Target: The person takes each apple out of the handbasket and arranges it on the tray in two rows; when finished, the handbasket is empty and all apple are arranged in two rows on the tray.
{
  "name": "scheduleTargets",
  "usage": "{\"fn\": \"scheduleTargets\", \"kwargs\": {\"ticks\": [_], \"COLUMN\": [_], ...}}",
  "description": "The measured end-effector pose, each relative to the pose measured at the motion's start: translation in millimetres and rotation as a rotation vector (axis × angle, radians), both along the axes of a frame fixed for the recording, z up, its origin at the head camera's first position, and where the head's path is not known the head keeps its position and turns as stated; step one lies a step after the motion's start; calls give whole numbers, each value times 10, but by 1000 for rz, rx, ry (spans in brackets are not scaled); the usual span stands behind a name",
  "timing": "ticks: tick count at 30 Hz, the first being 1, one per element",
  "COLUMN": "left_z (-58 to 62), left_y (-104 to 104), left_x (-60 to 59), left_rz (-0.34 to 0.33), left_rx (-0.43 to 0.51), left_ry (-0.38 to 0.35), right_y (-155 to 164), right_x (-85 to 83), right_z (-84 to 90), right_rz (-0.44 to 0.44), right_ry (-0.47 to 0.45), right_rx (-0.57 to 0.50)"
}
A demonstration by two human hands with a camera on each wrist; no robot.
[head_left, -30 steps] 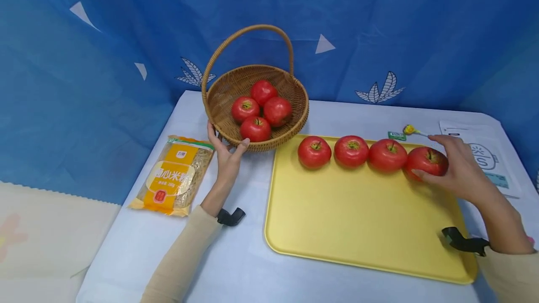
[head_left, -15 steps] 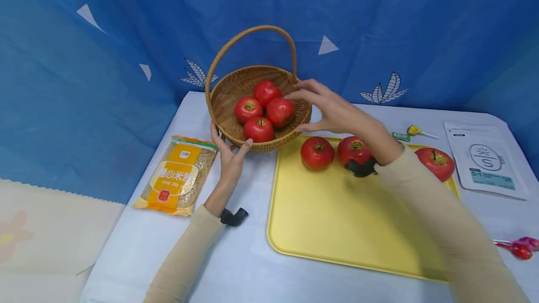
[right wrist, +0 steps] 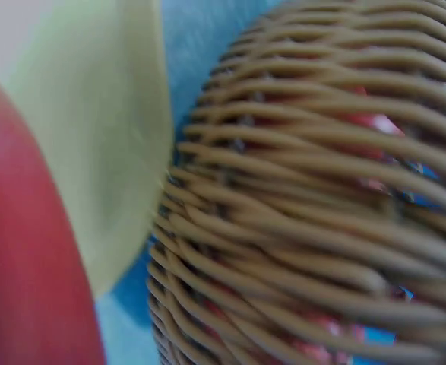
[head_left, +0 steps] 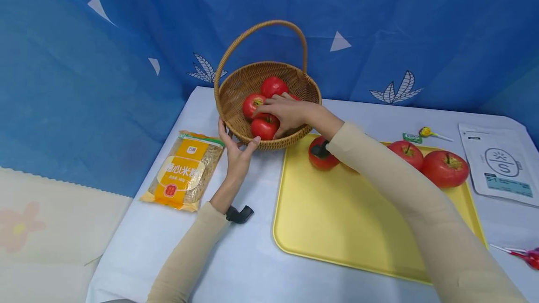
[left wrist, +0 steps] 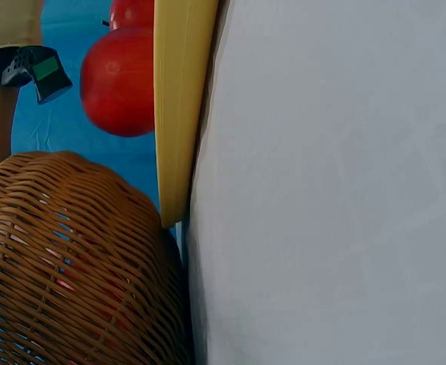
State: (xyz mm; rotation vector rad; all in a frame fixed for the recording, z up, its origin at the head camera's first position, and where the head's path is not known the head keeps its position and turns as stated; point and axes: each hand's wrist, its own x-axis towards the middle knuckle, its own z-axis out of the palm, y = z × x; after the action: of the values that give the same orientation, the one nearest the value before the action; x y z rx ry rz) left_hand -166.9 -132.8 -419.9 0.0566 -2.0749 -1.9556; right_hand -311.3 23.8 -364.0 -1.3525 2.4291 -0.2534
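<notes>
A wicker basket [head_left: 236,85] with a tall handle holds several red apples and tilts toward me. My left hand [head_left: 237,158] grips its front left rim, thumb over the edge and fingers beneath the side. Inside the basket, my right hand [head_left: 290,112] curls its fingers and thumb round the front apple [head_left: 263,128]. Another apple [head_left: 274,87] lies at the back, one [head_left: 253,104] at the left, and a third is mostly hidden by the right hand. In the right wrist view, the basket's woven side [right wrist: 306,167] fills most of the picture.
Right of the basket, a yellow tray [head_left: 320,228] bears a row of apples [head_left: 445,169], partly covered by the right sleeve. A noodle packet [head_left: 183,172] lies left. A white pouch [head_left: 497,160], yellow lollipop [head_left: 426,132], green wrapper [head_left: 411,138] and red lollipop [head_left: 531,258] lie right.
The right hand has left the rightmost apple on the tray, crossed left to the basket, and come down round the front apple there. The left hand keeps its hold on the rim.
</notes>
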Motion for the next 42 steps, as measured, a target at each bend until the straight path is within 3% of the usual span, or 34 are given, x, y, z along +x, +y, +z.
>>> {"fn": "scheduleTargets", "kwargs": {"ticks": [5,11,15,19,20,24,27,30,35,42], "left_z": [3,2,-4,-7,-4,-179,-317,-318,-312,-303], "left_y": [22,40,44,44,46,-8,-47,-45,-50,-54], "left_x": [19,31,40,42,39,-71,-145,-140,-144,-133], "left_rz": [0,-3,-5,2,5,16,29,36,42,51], "left_rx": [-6,-11,-8,-4,-6,-23,-37,-37,-38,-27], "left_ry": [2,18,20,10,8,10,20,28,28,19], "right_y": [-47,4,134,401,495,929,1205,1379,1482,1433], "right_x": [23,57,106,225,278,581,845,1120,1529,1708], "right_z": [-83,-67,80,325,384,496,396,193,-178,-534], "right_rz": [-5,-34,-79,-87,-92,-108,-110,-115,-157,-156], "right_ry": [10,-18,-19,58,88,190,237,238,160,157], "right_rx": [8,-107,-296,-485,-515,-540,-500,-451,-370,-314]}}
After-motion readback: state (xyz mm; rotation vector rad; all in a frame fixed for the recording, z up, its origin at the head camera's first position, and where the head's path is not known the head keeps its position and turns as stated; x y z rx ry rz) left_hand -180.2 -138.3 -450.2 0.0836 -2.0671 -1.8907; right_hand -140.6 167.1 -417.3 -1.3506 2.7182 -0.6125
